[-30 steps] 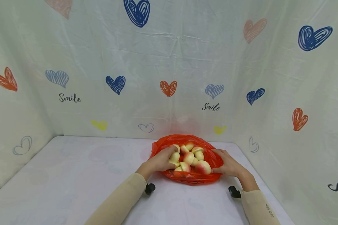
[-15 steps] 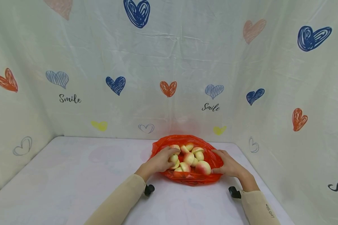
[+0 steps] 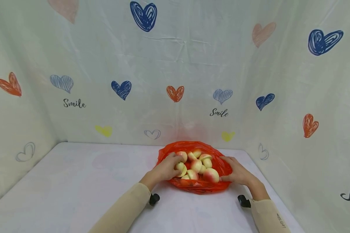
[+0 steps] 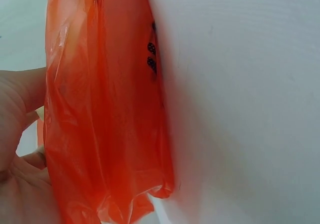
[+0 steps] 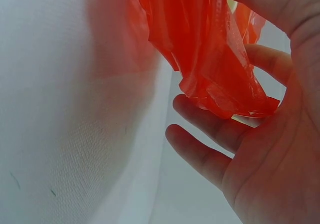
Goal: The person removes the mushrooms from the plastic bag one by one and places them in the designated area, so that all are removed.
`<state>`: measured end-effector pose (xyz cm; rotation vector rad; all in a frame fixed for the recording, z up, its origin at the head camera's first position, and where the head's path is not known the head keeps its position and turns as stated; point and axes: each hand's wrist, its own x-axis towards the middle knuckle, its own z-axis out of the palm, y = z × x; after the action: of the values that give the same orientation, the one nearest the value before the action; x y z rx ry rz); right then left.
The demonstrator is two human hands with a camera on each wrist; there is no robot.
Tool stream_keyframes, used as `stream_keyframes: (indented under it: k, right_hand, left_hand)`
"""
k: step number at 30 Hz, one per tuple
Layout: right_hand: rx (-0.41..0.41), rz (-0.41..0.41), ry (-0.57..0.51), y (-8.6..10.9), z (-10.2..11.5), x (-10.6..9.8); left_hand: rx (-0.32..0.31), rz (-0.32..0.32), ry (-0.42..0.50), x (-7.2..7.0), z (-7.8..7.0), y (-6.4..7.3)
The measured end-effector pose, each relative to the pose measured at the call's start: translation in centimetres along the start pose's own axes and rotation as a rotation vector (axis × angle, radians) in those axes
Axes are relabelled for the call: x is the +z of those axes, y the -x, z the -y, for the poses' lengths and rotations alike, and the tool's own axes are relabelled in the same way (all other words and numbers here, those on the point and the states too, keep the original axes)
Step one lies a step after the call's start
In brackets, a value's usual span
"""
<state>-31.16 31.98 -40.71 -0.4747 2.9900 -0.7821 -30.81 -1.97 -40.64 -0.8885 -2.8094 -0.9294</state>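
Observation:
An opened red plastic bag (image 3: 202,188) holds several mushroom-shaped pieces (image 3: 211,175) with pale yellow stems and pink-flushed caps. My left hand (image 3: 167,166) reaches over the bag's left rim, thumb and fingers curled around a pale mushroom (image 3: 180,167). In the left wrist view, part of that hand (image 4: 22,149) shows behind the bag's wall (image 4: 110,114), which hides the fingertips. On the right side, my right hand (image 3: 237,171) holds the bag's rim, thumb near the large front mushroom. The right wrist view shows bunched red film (image 5: 215,78) between its fingers, two fingers lying outside.
The bag stands near the back of a white-covered table (image 3: 99,184). A pale curtain (image 3: 151,58) printed with hearts and "Smile" surrounds the table at the back and sides. Black wrist cameras (image 3: 154,199) sit below both hands.
My left hand has shifted slightly left, baring more of the mushroom beside its fingers. The right hand and the bag keep their places; the head view has tilted up slightly.

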Motion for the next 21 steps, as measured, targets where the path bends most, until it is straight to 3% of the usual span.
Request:
stream_keyframes:
  k: [8, 21]
  right_hand:
    - [-0.006, 0.002, 0.005, 0.2, 0.0, 0.1]
    - [0.002, 0.0, -0.02, -0.2, -0.1, 0.2]
  left_hand:
    - [0.018, -0.014, -0.023, 0.1, 0.0, 0.3]
    - [-0.041, 0.033, -0.041, -1.0, -0.4, 0.6]
